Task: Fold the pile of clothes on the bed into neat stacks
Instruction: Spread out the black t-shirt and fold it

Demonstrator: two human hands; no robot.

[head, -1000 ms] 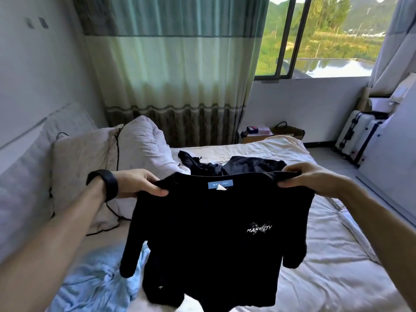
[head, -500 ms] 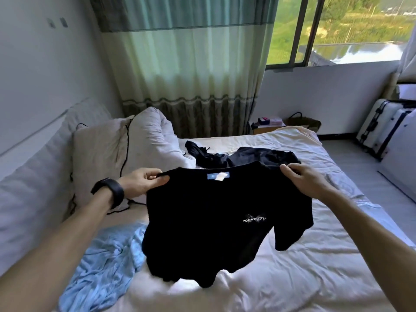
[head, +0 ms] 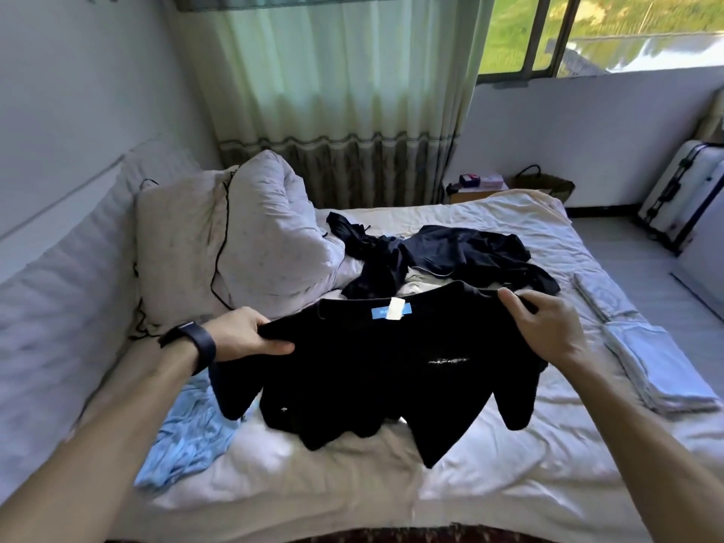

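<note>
The left hand [head: 243, 335] and right hand [head: 548, 327] each keep a grip clamped on one shoulder of the black T-shirt [head: 372, 370], its hem resting on the bed [head: 509, 484] at near centre. A dark clothes pile [head: 450, 252] lies just beyond it; a blue garment [head: 188, 436] lies near left.

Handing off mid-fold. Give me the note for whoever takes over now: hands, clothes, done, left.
Left hand pinches one shoulder of the black shirt; right hand pinches the other. Shirt hangs spread, hem on the bed.
Dark pile lies unfolded beyond it; blue garment crumpled at left.
Done: pale folded stack at the bed's right edge.
Left: fold the shirt, then the pile and blue garment.
</note>
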